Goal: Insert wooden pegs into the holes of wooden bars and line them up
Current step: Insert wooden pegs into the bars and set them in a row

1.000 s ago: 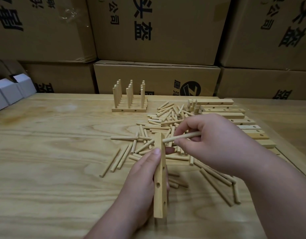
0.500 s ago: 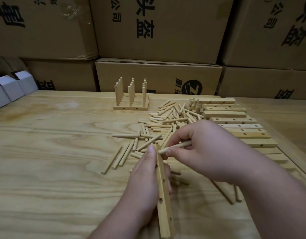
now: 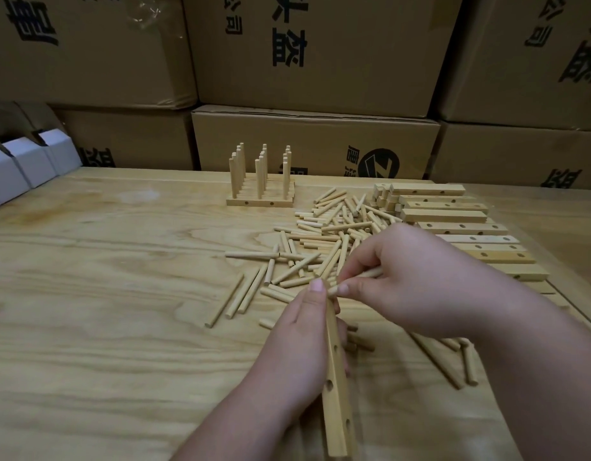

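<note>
Both hands are closing in: left hand (image 3: 300,344) gripping the bar (image 3: 335,394) over the table (image 3: 104,311), right hand (image 3: 397,277) pinching a peg (image 3: 357,277) — its tip now touching the bar's far end, nearer than a second ago — so insertion looks imminent.

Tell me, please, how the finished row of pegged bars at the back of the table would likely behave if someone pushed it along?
The finished row of pegged bars would probably slide rather than roll, since its flat bases lie on the table. Its tall upright pegs may make it tip if pushed high. The bars look merely set side by side, so they might separate.
</note>
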`<state>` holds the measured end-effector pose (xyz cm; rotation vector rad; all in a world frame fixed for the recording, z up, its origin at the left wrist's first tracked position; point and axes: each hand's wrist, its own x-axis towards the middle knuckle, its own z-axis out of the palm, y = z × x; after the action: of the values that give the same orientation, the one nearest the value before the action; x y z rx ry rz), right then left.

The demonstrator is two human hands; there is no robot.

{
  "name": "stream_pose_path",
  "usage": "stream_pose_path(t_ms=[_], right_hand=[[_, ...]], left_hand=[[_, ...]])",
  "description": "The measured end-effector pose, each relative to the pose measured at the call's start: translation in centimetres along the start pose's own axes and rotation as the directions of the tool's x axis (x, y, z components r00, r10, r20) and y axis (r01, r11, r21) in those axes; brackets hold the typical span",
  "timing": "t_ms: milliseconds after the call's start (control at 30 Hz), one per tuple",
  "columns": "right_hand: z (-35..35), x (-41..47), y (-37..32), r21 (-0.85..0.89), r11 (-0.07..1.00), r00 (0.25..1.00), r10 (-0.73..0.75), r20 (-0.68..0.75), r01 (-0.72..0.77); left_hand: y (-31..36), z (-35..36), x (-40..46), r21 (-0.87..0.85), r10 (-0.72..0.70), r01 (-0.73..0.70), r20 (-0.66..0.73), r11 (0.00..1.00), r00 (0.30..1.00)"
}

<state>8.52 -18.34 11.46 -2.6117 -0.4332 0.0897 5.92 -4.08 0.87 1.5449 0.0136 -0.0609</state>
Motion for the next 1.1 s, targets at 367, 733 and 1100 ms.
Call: stream_pose_path(t_ms=[367, 733, 1100], right_hand=[[0.6, 0.1, -0.1, -0.027, 0.999, 0.999, -0.030, -0.027, 0.029], [-1.7, 0.2, 2.3, 0.305, 0.952, 0.919, 0.096, -0.381, 0.027], [0.0, 1.4, 6.4, -0.237, 0.889, 0.903, 0.421, 0.086, -0.391]], left_hand=[[0.2, -0.1, -0.1, -0.034, 0.000, 0.000, -0.003, 0.999, 1.000], [-0.3, 0.1, 0.9, -0.265, -0.038, 0.016, -0.078, 0.964, 0.996], [0.7, -0.1, 1.1, -0.523, -0.175, 0.087, -0.121, 0.848, 0.977]])
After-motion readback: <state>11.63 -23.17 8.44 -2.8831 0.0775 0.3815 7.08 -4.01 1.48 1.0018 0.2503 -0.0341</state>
